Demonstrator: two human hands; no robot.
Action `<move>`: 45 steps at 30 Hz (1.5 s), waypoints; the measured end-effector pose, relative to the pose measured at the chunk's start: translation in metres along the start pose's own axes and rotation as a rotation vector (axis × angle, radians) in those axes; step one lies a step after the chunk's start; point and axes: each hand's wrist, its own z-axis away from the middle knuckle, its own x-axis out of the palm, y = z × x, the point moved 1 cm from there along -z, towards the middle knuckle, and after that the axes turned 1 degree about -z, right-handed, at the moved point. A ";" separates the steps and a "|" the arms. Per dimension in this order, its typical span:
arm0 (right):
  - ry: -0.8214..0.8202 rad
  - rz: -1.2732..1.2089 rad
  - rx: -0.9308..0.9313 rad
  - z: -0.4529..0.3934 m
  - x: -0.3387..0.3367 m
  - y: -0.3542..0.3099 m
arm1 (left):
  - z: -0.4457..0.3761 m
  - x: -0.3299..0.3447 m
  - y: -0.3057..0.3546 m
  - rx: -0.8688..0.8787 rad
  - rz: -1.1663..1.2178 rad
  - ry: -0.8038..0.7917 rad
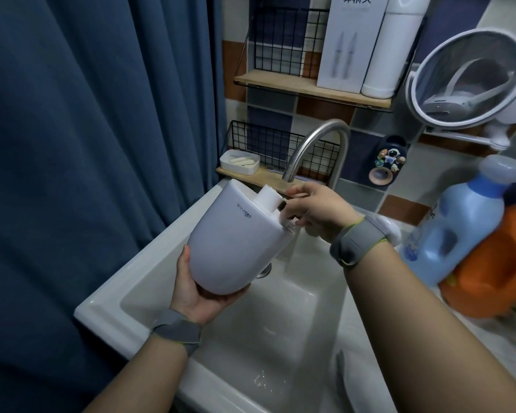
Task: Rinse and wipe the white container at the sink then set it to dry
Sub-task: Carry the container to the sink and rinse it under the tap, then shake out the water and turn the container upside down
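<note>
- Tilting over the sink (108, 296), the white container (236, 234) sits held in mid-air, its flat end turned up towards the faucet (316, 144) and its rounded end low.
- The left hand (197, 290) cups that rounded end from below, its grip closed around the curve with the thumb up the near side.
- The right hand (316, 211) is at the upper edge, its grip pinched on the rim beside a short white spout (270, 196) that stands up from the flat end.
- Water appears to run off the rim just below the right fingers and down into the basin.
- It looks like smooth, rigid plastic, probably light when empty; wet, the glossy shell is likely to be slippery, so the broad cupping hold underneath seems the safer one.
- The spout and rim give a firmer edge to pinch than the bare curved wall.
- The right fingers cover whatever small dark fitting lies next to the spout; what it is I cannot tell.
- The drain is mostly hidden behind the container, and the small print on its side is too small to read.
- No cloth or drying spot can be made out; the counter (489, 332) to the right carries a blue bottle (459, 222) and an orange jug (501, 263).
</note>
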 end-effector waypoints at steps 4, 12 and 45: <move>0.108 0.395 -0.110 0.002 0.006 0.000 | -0.001 0.000 -0.001 0.004 0.003 -0.003; -0.010 0.216 -0.065 0.001 0.000 0.002 | -0.003 -0.002 -0.002 0.034 -0.001 0.009; 0.233 0.197 -0.198 -0.011 -0.012 0.033 | -0.005 -0.008 -0.001 0.055 -0.097 0.119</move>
